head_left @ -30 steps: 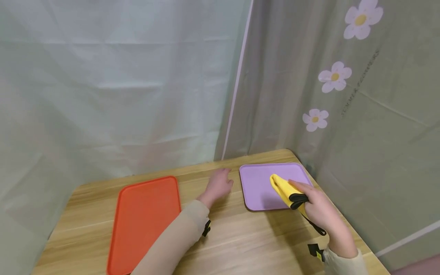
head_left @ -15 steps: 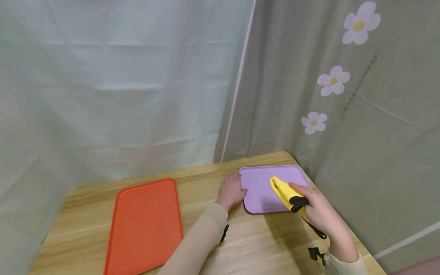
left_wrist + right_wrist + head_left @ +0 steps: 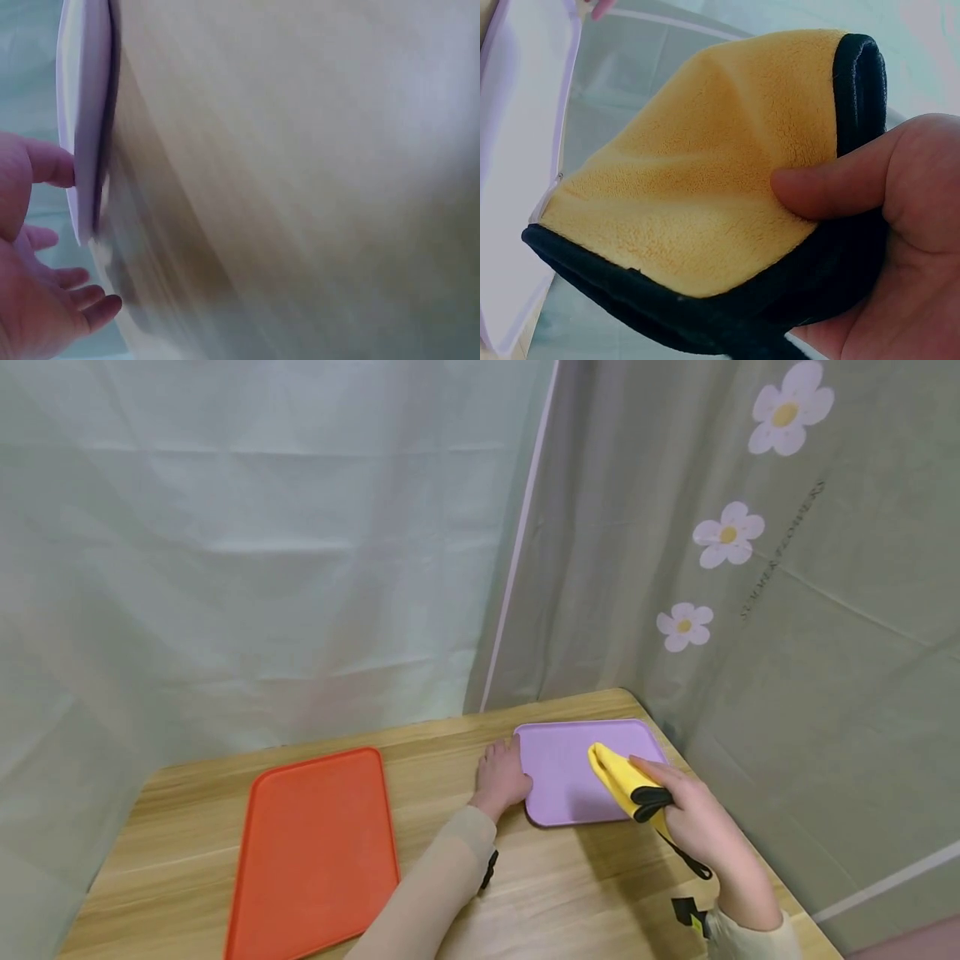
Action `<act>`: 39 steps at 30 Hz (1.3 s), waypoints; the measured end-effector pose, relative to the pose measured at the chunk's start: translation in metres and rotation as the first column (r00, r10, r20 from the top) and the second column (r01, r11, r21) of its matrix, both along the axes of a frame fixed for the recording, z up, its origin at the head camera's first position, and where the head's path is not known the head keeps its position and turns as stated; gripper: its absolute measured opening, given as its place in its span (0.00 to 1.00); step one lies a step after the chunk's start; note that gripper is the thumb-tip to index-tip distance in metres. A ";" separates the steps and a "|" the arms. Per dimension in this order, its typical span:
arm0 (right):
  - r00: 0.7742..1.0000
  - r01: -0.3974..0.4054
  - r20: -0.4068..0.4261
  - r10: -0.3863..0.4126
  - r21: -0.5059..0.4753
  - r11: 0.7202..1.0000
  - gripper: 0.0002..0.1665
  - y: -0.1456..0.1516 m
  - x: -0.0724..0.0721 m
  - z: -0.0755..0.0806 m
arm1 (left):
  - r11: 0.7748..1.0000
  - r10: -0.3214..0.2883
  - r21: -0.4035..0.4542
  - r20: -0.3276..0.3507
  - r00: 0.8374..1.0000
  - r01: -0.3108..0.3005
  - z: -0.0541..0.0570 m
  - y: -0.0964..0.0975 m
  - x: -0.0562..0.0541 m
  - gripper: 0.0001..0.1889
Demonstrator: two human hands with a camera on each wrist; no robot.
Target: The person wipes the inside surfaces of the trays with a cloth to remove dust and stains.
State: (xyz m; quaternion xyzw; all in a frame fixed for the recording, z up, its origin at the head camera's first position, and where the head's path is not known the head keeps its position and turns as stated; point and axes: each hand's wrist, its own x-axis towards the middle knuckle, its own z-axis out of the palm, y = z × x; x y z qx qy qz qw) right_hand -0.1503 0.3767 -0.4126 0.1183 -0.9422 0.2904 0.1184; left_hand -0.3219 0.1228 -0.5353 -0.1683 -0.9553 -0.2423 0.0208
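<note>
My right hand (image 3: pixel 701 817) pinches a folded yellow towel (image 3: pixel 618 774) with black edging and a hanging loop, held above the front right of a purple tray (image 3: pixel 558 772). In the right wrist view the thumb lies flat on the fuzzy towel (image 3: pixel 697 157), the other fingers hidden behind it. At the tray's left edge is my left hand (image 3: pixel 502 777), fingers spread and pointing away from me. The left wrist view shows its thumb (image 3: pixel 52 163) touching the rim of the purple tray (image 3: pixel 88 112), with the other fingers loosely bent below the corner.
A larger red tray (image 3: pixel 318 852) lies on the left of the wooden table (image 3: pixel 435 760), beside my left forearm. Pale curtains (image 3: pixel 337 568) hang close behind the table, and a flowered curtain (image 3: pixel 847 693) runs along its right side.
My left hand has moved right to the purple tray's left edge. Over the last half second the tray has shifted slightly left with it. The right hand and towel stay nearly still.
</note>
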 end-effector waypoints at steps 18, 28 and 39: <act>1.000 -0.007 0.008 0.007 0.016 1.000 0.41 -0.004 0.002 0.003 | 0.962 -0.109 -0.231 0.160 0.981 0.144 0.005 -0.036 -0.010 0.61; 1.000 -0.015 0.011 0.015 0.028 0.999 0.40 -0.007 0.000 0.006 | 0.925 -0.058 -0.373 0.052 0.997 0.073 0.014 -0.045 -0.012 0.57; 0.999 -0.010 0.032 0.010 0.017 1.000 0.42 -0.010 0.001 0.009 | 0.888 0.009 -0.459 0.035 0.999 0.008 0.020 -0.044 -0.008 0.38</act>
